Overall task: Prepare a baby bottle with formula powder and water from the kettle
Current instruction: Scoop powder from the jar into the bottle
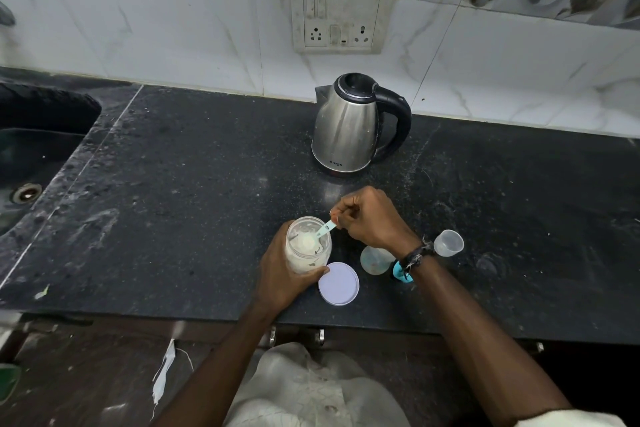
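My left hand (280, 270) grips a clear jar of white formula powder (306, 255) standing near the front edge of the black counter (180, 191). My right hand (369, 217) pinches the handle of a small pale blue scoop (320, 232), whose bowl sits inside the jar's mouth, heaped with powder. The jar's white lid (338, 283) lies flat just right of the jar. A clear baby bottle (374, 259) stands partly hidden under my right wrist, with a blue piece (401, 272) beside it. A clear cap (449, 243) rests to the right. The steel kettle (349, 125) stands behind.
A dark sink (34, 149) is set into the counter at the far left. A wall socket plate (341, 15) sits on the tiled wall above the kettle. Powder dust speckles the counter. A light cloth (304, 388) lies below the counter edge.
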`<state>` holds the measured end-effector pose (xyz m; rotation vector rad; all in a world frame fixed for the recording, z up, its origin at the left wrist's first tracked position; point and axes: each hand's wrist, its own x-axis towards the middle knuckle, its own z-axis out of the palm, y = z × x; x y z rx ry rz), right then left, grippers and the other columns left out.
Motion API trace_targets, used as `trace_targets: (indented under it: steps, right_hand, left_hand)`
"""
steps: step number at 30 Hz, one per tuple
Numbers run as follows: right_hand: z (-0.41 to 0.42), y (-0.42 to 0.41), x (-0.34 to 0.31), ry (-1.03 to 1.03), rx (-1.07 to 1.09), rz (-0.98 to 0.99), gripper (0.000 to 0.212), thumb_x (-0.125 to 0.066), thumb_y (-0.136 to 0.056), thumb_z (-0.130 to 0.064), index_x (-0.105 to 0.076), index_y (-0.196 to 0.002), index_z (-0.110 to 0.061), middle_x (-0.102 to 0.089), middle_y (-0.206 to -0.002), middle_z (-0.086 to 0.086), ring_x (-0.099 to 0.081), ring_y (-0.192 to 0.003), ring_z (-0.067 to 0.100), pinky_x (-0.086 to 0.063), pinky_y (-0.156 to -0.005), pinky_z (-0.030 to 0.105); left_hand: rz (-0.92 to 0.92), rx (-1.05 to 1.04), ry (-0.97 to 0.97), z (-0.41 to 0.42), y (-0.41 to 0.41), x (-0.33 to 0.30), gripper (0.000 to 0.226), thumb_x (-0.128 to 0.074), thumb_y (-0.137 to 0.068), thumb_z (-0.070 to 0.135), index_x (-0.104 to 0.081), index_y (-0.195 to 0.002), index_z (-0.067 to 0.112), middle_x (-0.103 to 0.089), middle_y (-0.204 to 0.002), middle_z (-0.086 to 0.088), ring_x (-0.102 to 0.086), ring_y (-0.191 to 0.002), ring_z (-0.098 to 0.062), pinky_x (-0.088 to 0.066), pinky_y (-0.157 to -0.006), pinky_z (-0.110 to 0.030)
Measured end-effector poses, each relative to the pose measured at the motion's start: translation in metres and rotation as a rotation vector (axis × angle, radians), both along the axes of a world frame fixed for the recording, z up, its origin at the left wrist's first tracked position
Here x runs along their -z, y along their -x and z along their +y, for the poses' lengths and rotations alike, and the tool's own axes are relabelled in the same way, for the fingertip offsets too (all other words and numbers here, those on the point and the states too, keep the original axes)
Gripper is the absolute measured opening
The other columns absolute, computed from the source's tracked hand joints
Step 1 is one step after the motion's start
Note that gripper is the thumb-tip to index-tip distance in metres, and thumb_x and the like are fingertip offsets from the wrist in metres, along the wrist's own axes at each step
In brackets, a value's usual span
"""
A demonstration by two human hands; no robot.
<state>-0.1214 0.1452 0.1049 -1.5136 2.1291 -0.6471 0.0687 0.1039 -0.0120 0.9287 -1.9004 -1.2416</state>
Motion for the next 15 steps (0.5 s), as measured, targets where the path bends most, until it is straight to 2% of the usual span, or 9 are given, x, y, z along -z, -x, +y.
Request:
trace_targets:
  steps: [2,6,12,15]
  right_hand:
    - [-0.0005,-0.001,0.0001,0.003,0.005,-0.004,0.013,-0.07,-0.082,-0.012,-0.077,-0.08,-0.023,-0.072,-0.071,-0.015,-0.068,-0.07,-0.001,-0.06,-0.075,0.034]
    - [-0.0008,-0.0001,-0.0003,0.024,0.017,-0.029,0.011,-0.071,-0.083,-0.013,-0.077,-0.081,-0.022,-0.073,-0.072,-0.012,-0.068,-0.07,0.003,-0.06,-0.073,0.035]
    - [0.0032,-0.0003,0.0,0.076,-0.024,0.049,0.011,-0.071,-0.083,-0.012,-0.076,-0.083,-0.022,-0.073,-0.076,-0.011,-0.068,-0.07,0.003,-0.06,-0.072,0.033]
    - [0.0029,-0.0013,-0.0013,0.104,-0.034,0.046,0.01,-0.071,-0.084,-0.012,-0.076,-0.086,-0.021,-0.074,-0.077,-0.009,-0.068,-0.07,0.004,-0.059,-0.071,0.033]
  left_hand:
    - [-0.001,-0.001,0.002,0.0,-0.0002,0.0003,0.092,-0.098,-0.057,0.037,-0.05,-0.135,0.028,-0.061,-0.132,0.013,-0.057,-0.123,-0.005,-0.045,-0.106,-0.027]
    - [-0.013,0.004,-0.004,-0.0005,-0.0003,0.0022,0.096,-0.098,-0.057,0.039,-0.05,-0.138,0.021,-0.06,-0.135,0.009,-0.056,-0.125,-0.009,-0.046,-0.107,-0.033]
    - [-0.021,-0.006,-0.005,0.0004,-0.0002,0.0009,0.093,-0.098,-0.056,0.038,-0.051,-0.136,0.021,-0.061,-0.132,0.01,-0.057,-0.123,-0.006,-0.046,-0.106,-0.03]
    - [-0.033,-0.007,-0.006,-0.0007,-0.0003,0.0033,0.095,-0.099,-0.057,0.037,-0.051,-0.137,0.019,-0.061,-0.134,0.008,-0.057,-0.125,-0.009,-0.046,-0.107,-0.034]
